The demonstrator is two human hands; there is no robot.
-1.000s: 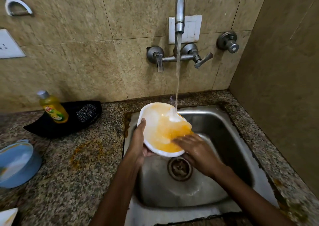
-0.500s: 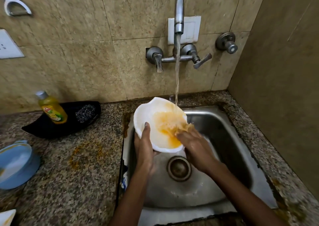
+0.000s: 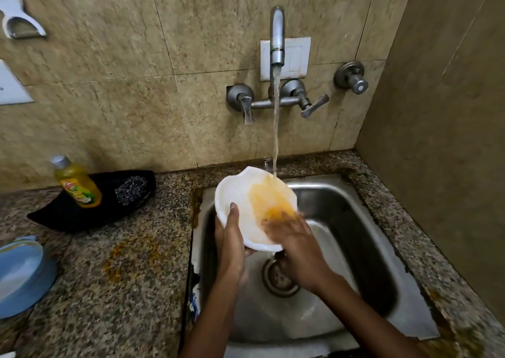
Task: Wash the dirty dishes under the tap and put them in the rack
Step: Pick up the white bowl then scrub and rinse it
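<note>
Left hand (image 3: 231, 244) grips the near-left rim of a white scalloped plate smeared orange (image 3: 240, 196), thumb on its face; plate tilted over the steel sink (image 3: 355, 221) under the running wall tap (image 3: 277, 37); right hand (image 3: 293, 241), blurred, fingers flat on the smear; yellow dish-soap bottle (image 3: 76, 182) on the granite bench (image 3: 123, 289).

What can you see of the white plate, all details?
The white plate has a wavy scalloped rim and looks like glossy plastic or melamine. Orange-yellow residue smears its middle and right side. It is tilted over the sink, with tap water striking its far edge. The left hand grips its near-left rim; the right hand rubs its face.
</note>
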